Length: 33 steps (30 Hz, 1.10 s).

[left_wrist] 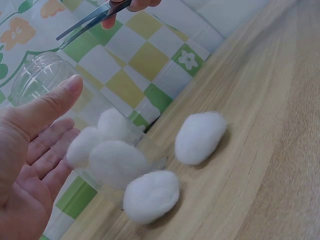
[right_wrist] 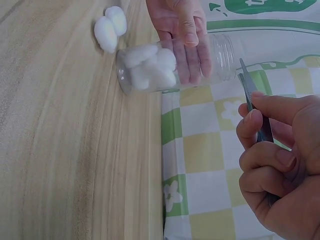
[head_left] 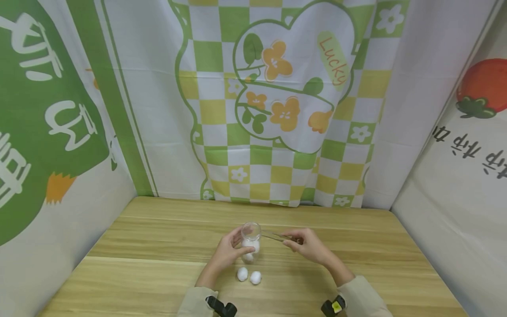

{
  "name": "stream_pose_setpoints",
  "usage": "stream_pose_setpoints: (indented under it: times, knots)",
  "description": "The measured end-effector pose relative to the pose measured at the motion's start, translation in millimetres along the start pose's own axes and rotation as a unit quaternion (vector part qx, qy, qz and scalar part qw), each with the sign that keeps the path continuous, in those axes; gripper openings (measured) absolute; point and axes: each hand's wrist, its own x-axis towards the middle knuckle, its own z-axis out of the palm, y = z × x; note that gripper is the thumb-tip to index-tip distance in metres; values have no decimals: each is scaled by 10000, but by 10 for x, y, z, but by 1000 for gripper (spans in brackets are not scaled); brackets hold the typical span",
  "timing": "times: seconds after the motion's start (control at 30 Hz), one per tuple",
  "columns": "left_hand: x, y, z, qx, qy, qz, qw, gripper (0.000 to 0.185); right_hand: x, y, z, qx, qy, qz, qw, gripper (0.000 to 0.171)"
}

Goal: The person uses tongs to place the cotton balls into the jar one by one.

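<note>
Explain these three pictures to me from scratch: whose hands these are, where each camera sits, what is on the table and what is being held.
No machine here: a person works with two bare hands. The wide picture comes from a camera worn on the head, looking down at a wooden table with printed cloth hung behind it. The other two come from cameras strapped to the wrists, each looking at its own hand's work.

The left hand holds a small clear jar that stands on the table; its fingers wrap the side, as the right wrist view shows. Several white cotton balls are already inside it.

The right hand pinches a pair of metal tweezers, tips pointing toward the jar's open mouth. The tips hold nothing.

Two loose cotton balls lie on the table just in front of the jar, nearer the person.
</note>
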Motion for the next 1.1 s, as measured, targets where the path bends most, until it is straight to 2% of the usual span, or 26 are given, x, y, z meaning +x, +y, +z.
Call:
stream_pose_setpoints:
  times: [0.37, 0.73, 0.93, 1.1]
  knots:
    - [4, -15, 9, 140, 57, -31, 9999, 69, -38, -26, -7, 29, -64, 103, 9999, 29]
    - [15, -27, 5, 173, 63, 3, 9998, 68, -52, -6, 26, 141, -79, -31, 9999, 28]
    - [10, -26, 3, 107, 67, -48, 9999, 69, -94, -16, 72, 327, -255, 82, 9991, 31]
    - [1, -23, 2, 83, 58, -44, 9999, 71, -135, 10, 132, 275, -441, 179, 9985, 32]
